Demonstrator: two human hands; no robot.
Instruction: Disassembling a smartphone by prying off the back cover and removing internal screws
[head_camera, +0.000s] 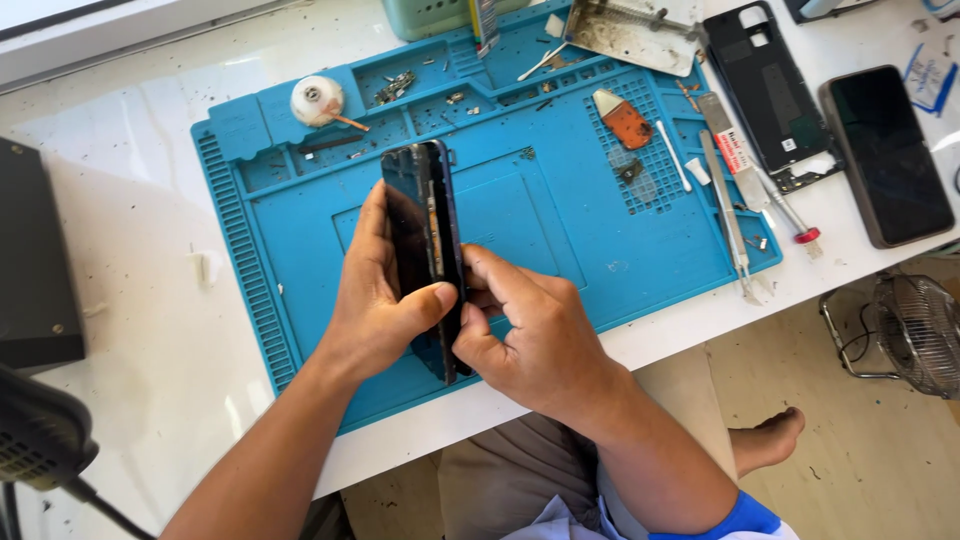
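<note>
The fingers (372, 232) of the left hand (375, 300) are wrapped round the back of a dark phone (425, 250), with the thumb pressed across its front near the lower end, so the grip is closed firmly on it. The right hand (525, 335) is curled against the phone's right edge low down, its thumb and fingertips pinched at the seam; whether they hold a small tool there cannot be told. The phone stands on edge, tilted, held just above a blue repair mat (560, 230) that lies on the white surface (130, 300). On the mat's upper trays sit a white round reel (316, 100), scattered small screws and an orange pick (627, 120). Along the mat's right side lie metal tweezers (728, 215) and a red-tipped tool (790, 215). Beyond them on the surface rest an opened phone back housing (765, 85) and another dark phone (887, 155). A small fan (915, 335) stands on the floor to the right.
</note>
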